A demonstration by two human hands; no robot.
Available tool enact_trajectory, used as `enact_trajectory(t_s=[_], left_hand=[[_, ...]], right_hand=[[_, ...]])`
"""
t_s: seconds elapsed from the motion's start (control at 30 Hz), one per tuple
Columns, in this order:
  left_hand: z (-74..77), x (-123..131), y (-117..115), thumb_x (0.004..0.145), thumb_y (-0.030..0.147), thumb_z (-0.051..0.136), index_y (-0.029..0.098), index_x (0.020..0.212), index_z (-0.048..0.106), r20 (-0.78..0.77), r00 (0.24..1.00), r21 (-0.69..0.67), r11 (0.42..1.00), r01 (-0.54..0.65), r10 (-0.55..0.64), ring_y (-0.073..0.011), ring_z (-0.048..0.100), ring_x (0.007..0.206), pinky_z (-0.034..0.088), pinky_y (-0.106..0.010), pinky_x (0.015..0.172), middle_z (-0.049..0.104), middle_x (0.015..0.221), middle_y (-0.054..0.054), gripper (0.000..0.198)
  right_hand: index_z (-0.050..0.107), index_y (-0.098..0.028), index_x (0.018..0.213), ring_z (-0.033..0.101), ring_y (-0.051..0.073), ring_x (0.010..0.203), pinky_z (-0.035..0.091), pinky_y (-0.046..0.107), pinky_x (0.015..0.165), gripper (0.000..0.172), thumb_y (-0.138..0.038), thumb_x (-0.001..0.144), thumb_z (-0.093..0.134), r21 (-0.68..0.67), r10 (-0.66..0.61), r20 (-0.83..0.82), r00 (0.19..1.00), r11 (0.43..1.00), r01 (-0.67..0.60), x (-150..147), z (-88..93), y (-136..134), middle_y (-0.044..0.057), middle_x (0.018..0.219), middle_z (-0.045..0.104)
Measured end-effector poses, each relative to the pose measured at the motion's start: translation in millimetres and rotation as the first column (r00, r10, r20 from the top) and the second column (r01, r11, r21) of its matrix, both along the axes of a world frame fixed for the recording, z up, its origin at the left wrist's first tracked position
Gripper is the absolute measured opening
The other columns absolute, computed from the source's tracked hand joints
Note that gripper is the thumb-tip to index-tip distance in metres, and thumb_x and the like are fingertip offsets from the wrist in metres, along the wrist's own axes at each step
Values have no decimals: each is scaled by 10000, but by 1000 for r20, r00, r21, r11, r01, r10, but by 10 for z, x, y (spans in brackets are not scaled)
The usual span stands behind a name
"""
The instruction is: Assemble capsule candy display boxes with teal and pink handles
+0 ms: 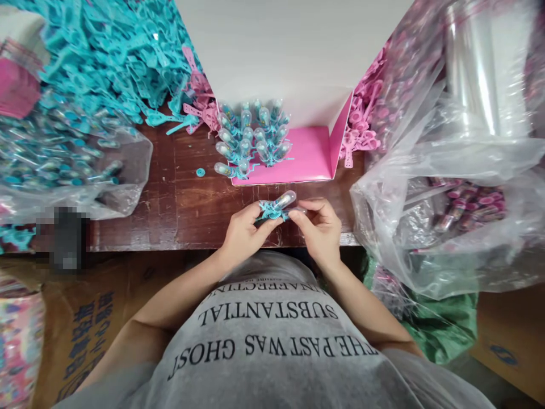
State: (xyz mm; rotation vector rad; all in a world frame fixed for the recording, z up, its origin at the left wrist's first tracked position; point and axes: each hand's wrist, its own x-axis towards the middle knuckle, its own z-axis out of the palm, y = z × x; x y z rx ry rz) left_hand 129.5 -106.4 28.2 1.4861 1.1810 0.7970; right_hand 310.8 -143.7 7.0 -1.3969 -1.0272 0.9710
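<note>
Near the table's front edge, my left hand (244,230) is closed on a small turquoise plastic toy (272,210). One clear capsule tube (286,199) sticks up from the toy toward the right. My right hand (319,227) is closed in a pinch at the toy's right side. Between its thumb and fingers shows part of a second clear tube (301,208), mostly hidden. Just beyond my hands stands a pink display box (313,150) with a raised white back. Several finished-looking turquoise toys with clear tubes (264,150) are set upright in its left part.
Turquoise plastic parts (114,51) are heaped at the back left. Below them a clear bag (128,187) holds turquoise-capped tubes. Pink parts (361,122) lie right of the box. A large clear bag (383,199) with pink-capped tubes spreads at right. A tiny turquoise gear (200,172) lies alone.
</note>
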Motion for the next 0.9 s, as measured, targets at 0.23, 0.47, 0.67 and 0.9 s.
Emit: enact_trajectory(t_s=[0.23,0.47,0.67,0.9], left_hand=[[50,-191,32,943,320,771,191,1017,739,-168,986,86,996,33,-18,-156,660,807,523,-278,803,766,906,-16,153],[97,-356,57,841,460,844,182,964,675,240,962,-440,870,224,-126,-82,518,575,407,-210,522,703,786,8,348],[129,-414,48,813,592,863,164,1088,629,547,790,-599,531,600,-277,-66,498,439,396,-214,404,713,746,-3,560],[-249,-543,434,1107,656,433,284,1484,501,310,863,303,818,-488,400,-213,574,1468,471,-463,1244,558,1627,-73,533]], right_hand=[[688,-298,1280,726,202,1025,648,374,859,504,-521,864,865,-68,369,-27,929,926,-370,276,105,74,69,1261,715],[726,-289,1319,739,187,901,642,325,745,569,-591,855,857,-38,585,216,782,805,-592,520,368,252,78,1277,744],[629,-360,1488,734,180,1240,642,322,961,439,-255,1062,642,112,774,504,384,382,-917,530,635,516,31,1443,715],[754,-316,1247,765,246,997,605,388,797,254,-437,1068,622,-31,322,836,444,836,-549,583,779,802,45,1202,799]])
